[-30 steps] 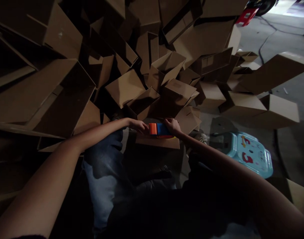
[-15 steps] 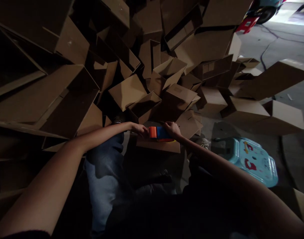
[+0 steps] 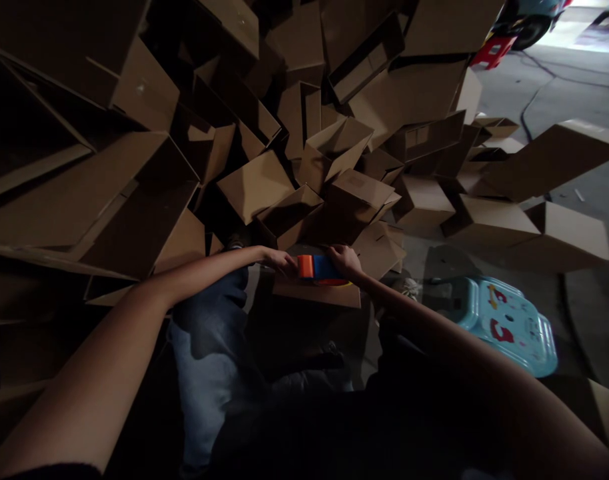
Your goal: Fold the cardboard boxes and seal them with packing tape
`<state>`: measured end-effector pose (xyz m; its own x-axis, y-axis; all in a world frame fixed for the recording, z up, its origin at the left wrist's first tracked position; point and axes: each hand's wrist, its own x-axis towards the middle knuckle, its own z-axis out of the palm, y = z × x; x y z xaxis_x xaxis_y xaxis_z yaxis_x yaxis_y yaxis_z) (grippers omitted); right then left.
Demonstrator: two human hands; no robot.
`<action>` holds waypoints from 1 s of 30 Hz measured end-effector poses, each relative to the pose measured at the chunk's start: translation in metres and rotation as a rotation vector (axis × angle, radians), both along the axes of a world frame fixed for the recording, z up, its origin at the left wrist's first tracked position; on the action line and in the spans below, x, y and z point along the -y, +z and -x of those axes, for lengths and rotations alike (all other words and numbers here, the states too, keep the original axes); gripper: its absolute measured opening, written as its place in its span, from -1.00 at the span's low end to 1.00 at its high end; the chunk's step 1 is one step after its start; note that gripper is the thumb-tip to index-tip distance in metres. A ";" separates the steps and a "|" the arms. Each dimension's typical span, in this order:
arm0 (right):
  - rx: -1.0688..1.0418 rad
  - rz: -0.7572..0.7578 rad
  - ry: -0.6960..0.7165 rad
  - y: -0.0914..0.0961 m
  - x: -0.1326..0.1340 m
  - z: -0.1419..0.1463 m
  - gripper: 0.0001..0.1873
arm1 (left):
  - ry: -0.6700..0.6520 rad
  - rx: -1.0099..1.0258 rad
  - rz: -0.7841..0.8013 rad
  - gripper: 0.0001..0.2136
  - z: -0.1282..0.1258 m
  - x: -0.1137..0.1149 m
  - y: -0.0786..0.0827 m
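Left hand [image 3: 279, 258], fingers closed against the orange end of an orange-and-blue block [image 3: 315, 267]; right hand [image 3: 345, 261], fingers curled over the blue end. Long axis crosswise between both hands, on a carton [image 3: 315, 295]. Beyond, teal plastic stool [image 3: 509, 327], heaped boxes [image 3: 304, 160].

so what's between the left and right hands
In the head view, an orange-and-blue plastic block lies between the left hand and the right hand.
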<state>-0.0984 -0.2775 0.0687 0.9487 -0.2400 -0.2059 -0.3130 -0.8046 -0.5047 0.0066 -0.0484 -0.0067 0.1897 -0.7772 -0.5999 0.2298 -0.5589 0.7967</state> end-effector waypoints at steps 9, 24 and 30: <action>-0.013 0.004 0.001 0.002 -0.001 0.000 -0.59 | 0.017 -0.008 -0.008 -0.84 0.001 0.001 0.002; -0.021 0.019 0.005 0.003 -0.002 0.000 -0.57 | 0.041 0.012 -0.093 -0.91 0.001 0.004 0.005; -0.027 0.024 0.009 0.005 -0.002 0.000 -0.58 | 0.034 0.017 -0.094 -0.89 0.000 0.004 0.003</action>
<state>-0.0981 -0.2757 0.0736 0.9451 -0.2365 -0.2255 -0.3187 -0.8193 -0.4766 0.0071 -0.0519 -0.0041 0.2255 -0.7108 -0.6663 0.2366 -0.6235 0.7452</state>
